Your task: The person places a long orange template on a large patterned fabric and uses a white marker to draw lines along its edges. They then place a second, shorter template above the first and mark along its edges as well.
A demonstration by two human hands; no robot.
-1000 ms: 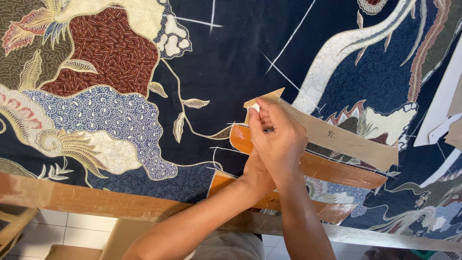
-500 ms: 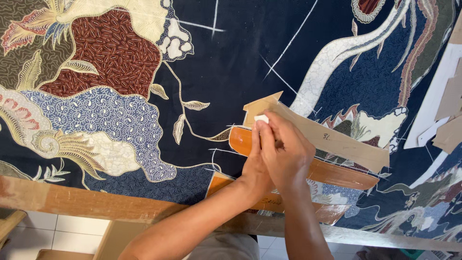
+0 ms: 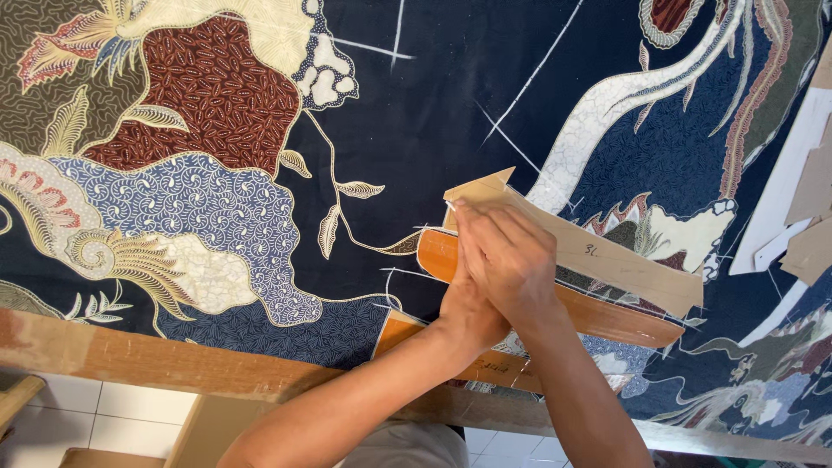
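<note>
Dark blue batik cloth [image 3: 416,95] with floral patterns over a wooden table edge [image 3: 130,360], right hand [image 3: 507,260] atop left hand [image 3: 468,312], fingertips pressing a tan cardboard pattern piece [image 3: 624,264] onto the cloth, orange wooden curve ruler [image 3: 607,316] beneath

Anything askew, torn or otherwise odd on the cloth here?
Nothing stands out. The batik cloth lies flat with white chalk lines on it. Both hands, the right hand over the left hand, press a tan paper pattern piece. More pattern pieces lie alongside.
</note>
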